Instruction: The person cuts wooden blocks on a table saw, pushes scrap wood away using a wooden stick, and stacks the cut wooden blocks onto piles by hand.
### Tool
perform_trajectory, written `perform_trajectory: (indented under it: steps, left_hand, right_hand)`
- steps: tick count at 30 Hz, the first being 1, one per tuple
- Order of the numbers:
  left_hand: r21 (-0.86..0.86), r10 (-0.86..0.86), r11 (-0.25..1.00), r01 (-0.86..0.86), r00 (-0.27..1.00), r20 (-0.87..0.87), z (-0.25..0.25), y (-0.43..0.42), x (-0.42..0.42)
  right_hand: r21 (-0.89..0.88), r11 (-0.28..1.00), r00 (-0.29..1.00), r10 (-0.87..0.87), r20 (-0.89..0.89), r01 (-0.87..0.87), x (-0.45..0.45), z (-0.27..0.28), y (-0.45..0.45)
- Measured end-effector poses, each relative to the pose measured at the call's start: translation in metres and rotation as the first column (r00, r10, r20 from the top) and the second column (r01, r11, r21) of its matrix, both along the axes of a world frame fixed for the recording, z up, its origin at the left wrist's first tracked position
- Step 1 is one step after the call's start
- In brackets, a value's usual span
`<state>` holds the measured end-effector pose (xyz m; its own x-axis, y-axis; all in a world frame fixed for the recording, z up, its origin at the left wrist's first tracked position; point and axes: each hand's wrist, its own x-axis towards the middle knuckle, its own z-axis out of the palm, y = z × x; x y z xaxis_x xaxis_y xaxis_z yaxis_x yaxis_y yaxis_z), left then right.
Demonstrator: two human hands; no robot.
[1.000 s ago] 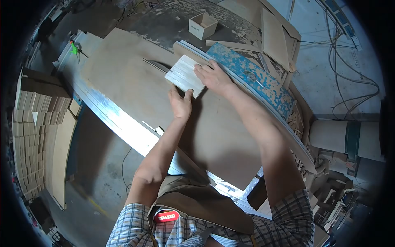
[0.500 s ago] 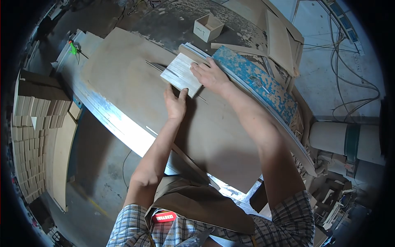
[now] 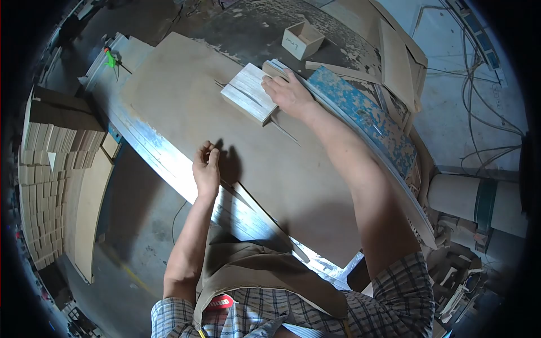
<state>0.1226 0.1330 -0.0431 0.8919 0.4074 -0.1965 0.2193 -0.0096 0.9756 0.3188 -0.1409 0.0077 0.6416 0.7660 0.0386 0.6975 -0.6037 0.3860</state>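
A pale, square, box-like wooden piece [image 3: 248, 94] lies on the brown work surface [image 3: 180, 107], and a dark slit runs across its top. Whether it is hollow cannot be seen. My right hand [image 3: 287, 94] grips its right side, fingers bent over the edge, close to the long guide rail [image 3: 338, 115]. A thin dark slot [image 3: 286, 134] in the surface lines up with the slit and emerges on the near side of the piece. My left hand [image 3: 207, 169] hovers nearer my body, apart from the piece, its fingers loosely curled with nothing visible in them.
An open wooden box [image 3: 302, 40] stands beyond the rail. A worn blue board [image 3: 366, 121] lies to the right of it. Stacked wooden strips [image 3: 42, 191] fill the left side. Near my apron, a narrow strip [image 3: 256, 208] lies along the surface's edge.
My left hand has let go of the wooden piece and drawn back toward my body and to the left. My right hand stays on the piece. The view has shifted slightly.
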Motion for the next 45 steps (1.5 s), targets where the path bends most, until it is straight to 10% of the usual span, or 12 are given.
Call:
perform_trajectory:
  steps: [19,30,35,37,39,45]
  left_hand:
    - [-0.086,0.137,0.986,-0.144,0.987,-0.082,0.003,0.137,-0.007]
    - [-0.204,0.365,0.903,-0.377,0.926,-0.092,-0.001,0.196,0.080]
    - [-0.060,0.289,0.947,-0.317,0.916,-0.279,0.031,0.207,0.062]
    - [-0.016,0.324,0.940,-0.341,0.907,-0.269,0.018,0.205,0.062]
    - [-0.047,0.280,0.948,-0.314,0.897,-0.343,0.020,0.212,0.065]
    - [-0.333,0.245,0.878,-0.344,0.920,-0.305,0.007,0.229,0.065]
  right_hand:
    - [-0.003,0.997,0.990,0.072,-0.122,-0.073,0.192,0.016,0.240]
    - [0.134,0.965,0.908,0.256,-0.332,-0.224,0.043,0.024,0.354]
    - [0.497,0.848,0.846,0.119,-0.520,0.186,0.015,-0.004,0.364]
    - [0.460,0.817,0.725,0.076,-0.684,0.348,0.015,-0.003,0.364]
    - [0.226,0.711,0.165,0.155,-0.974,0.665,0.024,-0.028,0.359]
    - [0.151,0.617,0.082,0.139,-0.987,0.773,-0.005,-0.031,0.352]
